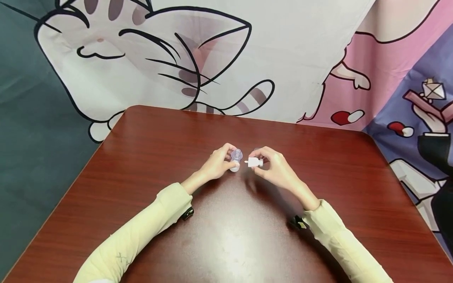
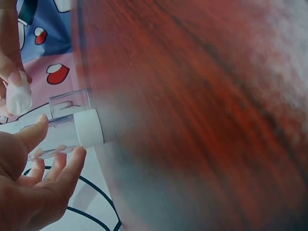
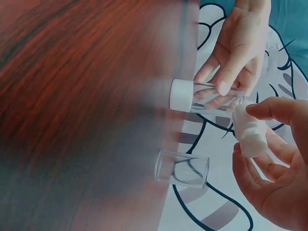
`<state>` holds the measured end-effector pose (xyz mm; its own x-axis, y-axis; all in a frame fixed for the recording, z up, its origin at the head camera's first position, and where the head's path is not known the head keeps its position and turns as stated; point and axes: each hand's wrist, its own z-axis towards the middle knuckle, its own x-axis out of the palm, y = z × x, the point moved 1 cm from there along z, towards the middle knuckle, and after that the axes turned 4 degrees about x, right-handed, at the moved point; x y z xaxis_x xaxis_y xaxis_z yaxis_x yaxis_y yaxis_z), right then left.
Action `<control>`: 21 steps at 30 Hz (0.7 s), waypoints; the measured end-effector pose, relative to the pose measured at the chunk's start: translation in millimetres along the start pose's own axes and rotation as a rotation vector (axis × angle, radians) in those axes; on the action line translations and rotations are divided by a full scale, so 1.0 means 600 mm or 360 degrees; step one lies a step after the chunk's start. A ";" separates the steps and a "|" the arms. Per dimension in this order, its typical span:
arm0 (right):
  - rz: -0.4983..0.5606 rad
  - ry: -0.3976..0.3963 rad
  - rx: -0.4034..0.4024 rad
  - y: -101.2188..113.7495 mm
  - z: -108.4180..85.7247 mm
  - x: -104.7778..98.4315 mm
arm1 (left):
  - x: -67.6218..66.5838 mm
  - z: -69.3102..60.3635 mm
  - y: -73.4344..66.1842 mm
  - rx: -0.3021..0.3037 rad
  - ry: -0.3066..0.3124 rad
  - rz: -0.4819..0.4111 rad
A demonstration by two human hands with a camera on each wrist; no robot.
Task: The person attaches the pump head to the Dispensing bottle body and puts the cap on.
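Note:
Between thumb and fingers, my left hand (image 1: 216,164) steadies a small clear bottle (image 1: 236,155) with a white base (image 2: 89,128). It stands upright, the base at the tabletop. My right hand (image 1: 274,167) pinches a small white piece (image 1: 255,162) just right of the bottle. A thin tip on that piece points left towards the bottle, with a gap between them in the head view. In the right wrist view, the white piece (image 3: 250,131) overlaps the bottle's clear top (image 3: 211,98). A clear cylindrical cap (image 3: 182,168) stands on the table, mostly hidden behind my right hand in the head view.
Both forearms lie over a dark red-brown wooden table (image 1: 170,137). Beyond its far edge hangs a cloth (image 1: 293,51) printed with a cartoon cat and other figures. A dark band-like device (image 1: 188,213) sits under the left sleeve cuff, and another (image 1: 299,222) under the right.

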<state>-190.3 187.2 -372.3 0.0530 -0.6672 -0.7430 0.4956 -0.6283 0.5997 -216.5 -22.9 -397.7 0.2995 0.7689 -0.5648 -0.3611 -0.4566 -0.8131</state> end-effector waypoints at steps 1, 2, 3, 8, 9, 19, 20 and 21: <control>0.0003 -0.0002 0.0005 0.001 0.001 -0.001 | 0.000 0.000 0.000 -0.0002 0.0003 0.0003; 0.0007 -0.0006 0.0008 0.002 0.001 -0.002 | -0.001 0.000 0.000 -0.0004 0.0007 0.0003; 0.0012 -0.0011 0.0012 0.003 0.002 -0.002 | -0.001 0.000 0.000 -0.0004 0.0007 0.0000; 0.0030 -0.0040 0.0014 0.007 0.004 -0.006 | -0.001 0.002 0.000 0.0008 -0.0002 -0.0006; 0.0031 -0.0044 0.0014 0.006 0.004 -0.006 | -0.001 0.002 -0.001 0.0010 -0.0002 -0.0005; 0.0055 -0.0071 0.0026 0.010 0.003 -0.005 | 0.003 0.000 -0.002 0.0000 -0.0013 -0.0027; 0.0058 -0.0073 0.0029 0.011 0.003 -0.005 | 0.002 0.000 -0.003 -0.0003 -0.0011 -0.0027; 0.0061 -0.0075 0.0030 0.012 0.003 -0.004 | 0.002 0.001 -0.003 -0.0010 -0.0009 -0.0029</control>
<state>-188.4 184.0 -365.6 0.0303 -0.7087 -0.7049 0.4773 -0.6094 0.6331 -215.8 -20.9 -396.9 0.3007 0.7798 -0.5490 -0.3500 -0.4452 -0.8242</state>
